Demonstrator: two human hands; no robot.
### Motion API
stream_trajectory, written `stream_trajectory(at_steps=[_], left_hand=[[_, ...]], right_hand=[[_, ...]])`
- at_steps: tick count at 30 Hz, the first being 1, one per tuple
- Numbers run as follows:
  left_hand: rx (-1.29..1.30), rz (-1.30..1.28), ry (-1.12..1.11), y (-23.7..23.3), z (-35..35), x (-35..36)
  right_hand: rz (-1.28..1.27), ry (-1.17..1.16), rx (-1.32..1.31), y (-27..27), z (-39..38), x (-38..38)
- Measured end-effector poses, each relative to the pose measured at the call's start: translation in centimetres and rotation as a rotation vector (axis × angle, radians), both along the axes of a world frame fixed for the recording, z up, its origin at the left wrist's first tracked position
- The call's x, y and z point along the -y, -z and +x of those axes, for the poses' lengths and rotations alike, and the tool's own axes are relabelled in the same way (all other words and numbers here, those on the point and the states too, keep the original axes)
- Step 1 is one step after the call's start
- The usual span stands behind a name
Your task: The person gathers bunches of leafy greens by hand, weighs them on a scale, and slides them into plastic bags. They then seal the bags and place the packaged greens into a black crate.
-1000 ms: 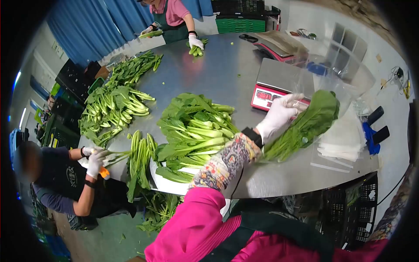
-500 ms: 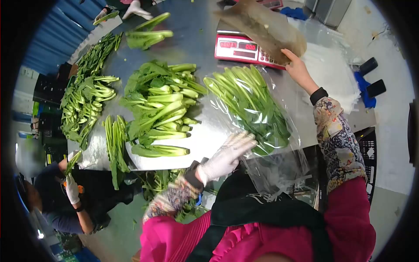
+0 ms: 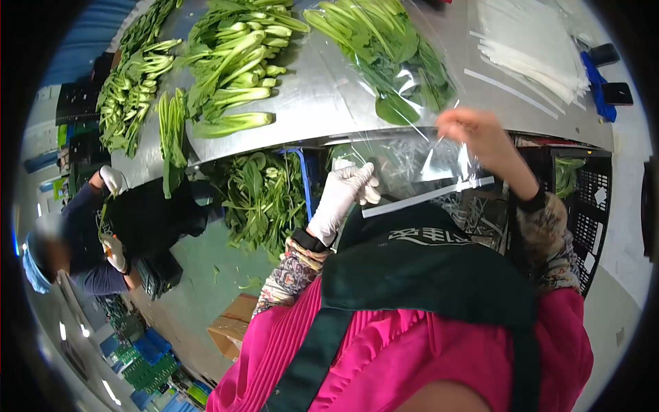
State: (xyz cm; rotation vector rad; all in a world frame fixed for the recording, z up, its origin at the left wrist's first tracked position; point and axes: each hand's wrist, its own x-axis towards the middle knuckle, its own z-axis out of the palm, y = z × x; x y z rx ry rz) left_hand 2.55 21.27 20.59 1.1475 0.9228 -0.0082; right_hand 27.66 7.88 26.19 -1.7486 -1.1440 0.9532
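A clear plastic bag with leafy green stalks inside lies on the metal table, its open end hanging over the front edge. My left hand, in a white glove, is closed on the left side of the bag's mouth, fingers pinched together. My bare right hand is at the bag's right side, blurred, with its fingers curled; whether it grips the plastic is unclear. A white strip runs along the bag's end, between my hands and in front of the apron.
Piles of greens lie on the table to the left. Flat plastic bags are stacked at the right. Below stand a crate of greens and a black crate. A co-worker trims stalks at the far left.
The view has tilted down. My right hand has left the brown sheet near the scale and come to the bag. My left hand has moved from the bagged greens to the bag's mouth.
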Motion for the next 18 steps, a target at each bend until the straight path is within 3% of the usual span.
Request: stream_trajectory(at_steps=[2, 4, 6, 8, 9, 10, 12, 14, 16, 18], left_hand=[[-0.003, -0.038, -0.001, -0.5, -0.4, 0.8], [0.039, -0.085, -0.045, -0.4, -1.0, 1.5], [0.069, 0.028, -0.008, -1.0, -1.4, 2.2], [-0.020, 0.315, 0.000, -1.0, -1.1, 2.4], [0.062, 0.304, -0.018, 0.5, -1.7, 2.5], [0.018, 0.137, -0.100, 0.1, -1.3, 2.6], [0.057, 0.263, 0.018, 1.5, -2.3, 2.1], [0.002, 0.162, -0.008, -0.3, -1.7, 2.7], [-0.044, 0.106, -0.033, -1.0, -1.6, 2.7], [-0.027, 0.146, -0.011, -1.0, -2.2, 2.5]], right_hand=[[-0.010, -0.093, -0.078, -1.2, -3.6, 0.9], [0.200, -0.193, -0.020, -0.2, -6.9, 1.0], [0.293, -0.244, 0.109, 1.6, -9.8, 0.5], [0.316, -0.286, 0.414, 2.8, -12.2, 0.0], [0.371, -0.320, 0.438, 4.0, -12.9, -0.3], [0.302, -0.335, 0.553, 4.2, -13.4, -0.4], [0.271, -0.341, 0.495, 3.6, -13.2, 0.1], [0.237, -0.352, 0.551, 2.5, -12.4, 1.3], [0.278, -0.420, 0.205, 1.3, -11.1, 3.2], [0.411, -0.259, 0.242, 0.8, -9.7, 6.0]])
